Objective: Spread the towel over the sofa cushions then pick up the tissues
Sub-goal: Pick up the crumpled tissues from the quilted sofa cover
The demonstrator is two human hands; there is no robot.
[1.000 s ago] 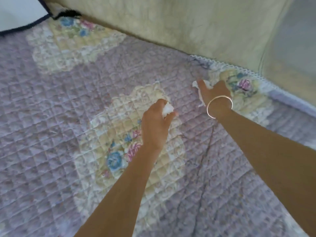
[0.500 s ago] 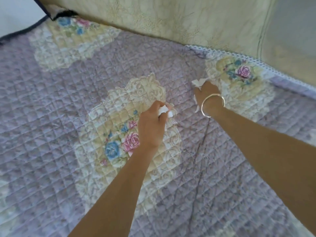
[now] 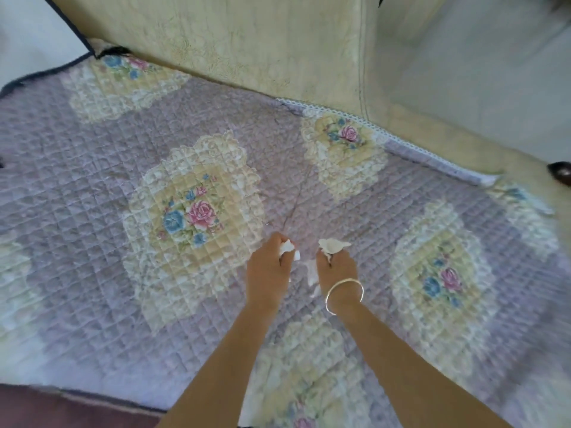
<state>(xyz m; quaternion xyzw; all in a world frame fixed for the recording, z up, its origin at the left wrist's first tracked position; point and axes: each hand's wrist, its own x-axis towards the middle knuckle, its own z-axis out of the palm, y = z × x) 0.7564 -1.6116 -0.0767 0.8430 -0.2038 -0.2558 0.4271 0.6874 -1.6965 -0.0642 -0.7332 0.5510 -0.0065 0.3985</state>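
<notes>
A lilac quilted towel (image 3: 92, 186) with cream floral patches lies spread flat over the sofa seat. My left hand (image 3: 268, 270) is closed around a crumpled white tissue (image 3: 289, 248) that pokes out past the fingers. My right hand (image 3: 336, 267), with a silver bangle on the wrist, grips another white tissue (image 3: 332, 244); a strip of it hangs down between the two hands. Both hands hover close together over the middle of the towel.
The cream sofa backrest (image 3: 247, 38) rises behind the towel. A dark wooden armrest knob (image 3: 560, 173) shows at the right edge. The towel's front edge and a dark reddish floor (image 3: 61, 409) lie at the bottom left.
Both hands have drawn back toward me and come closer together, each keeping its tissue. The right hand has left the spot near the backrest. More of the towel is in view.
</notes>
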